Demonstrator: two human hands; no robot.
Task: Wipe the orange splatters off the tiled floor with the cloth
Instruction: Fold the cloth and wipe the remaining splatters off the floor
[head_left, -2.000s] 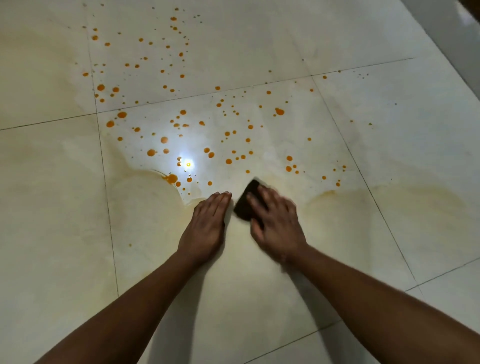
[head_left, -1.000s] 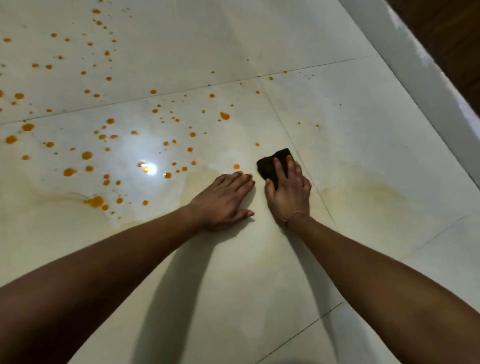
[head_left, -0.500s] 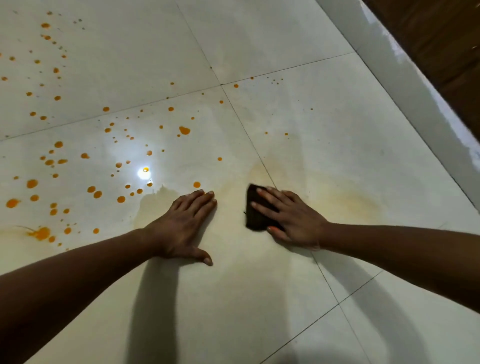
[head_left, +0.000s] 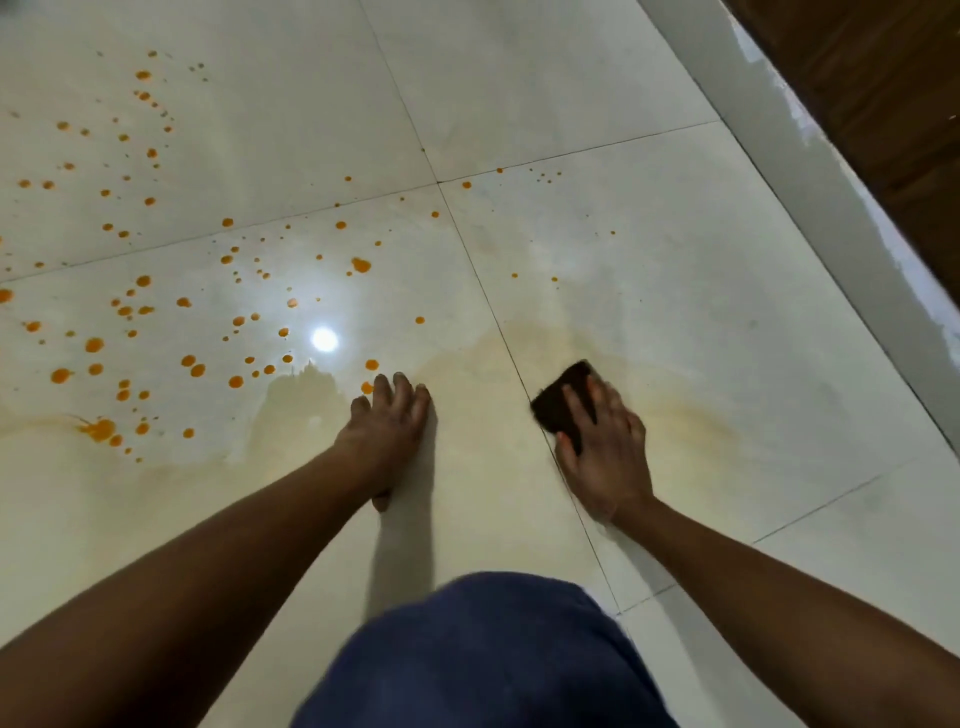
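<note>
My right hand (head_left: 605, 452) lies flat on the cloth (head_left: 558, 402), fingers spread over it and pressing it to the floor (head_left: 727, 291). It is not a clenched hold, though blur hides whether my thumb hooks the near edge. The cloth sits right of centre, just right of the grout line (head_left: 483, 301), on a pale orange smear (head_left: 680, 410). I press with the whole palm so the cloth drags the film off rather than skating over it. My left hand (head_left: 387, 431) is planted open at centre and grasps nothing. It props my weight at the edge of the splatters (head_left: 197, 338), which crowd the left half of the frame unwiped.

Half a second ago my right hand reached in sideways with the cloth left of that line. Now it points up-frame, the cloth has crossed the line, and the hands are further apart. My knee (head_left: 483, 654) has entered at the bottom, and the left hand has kept its place.
</note>
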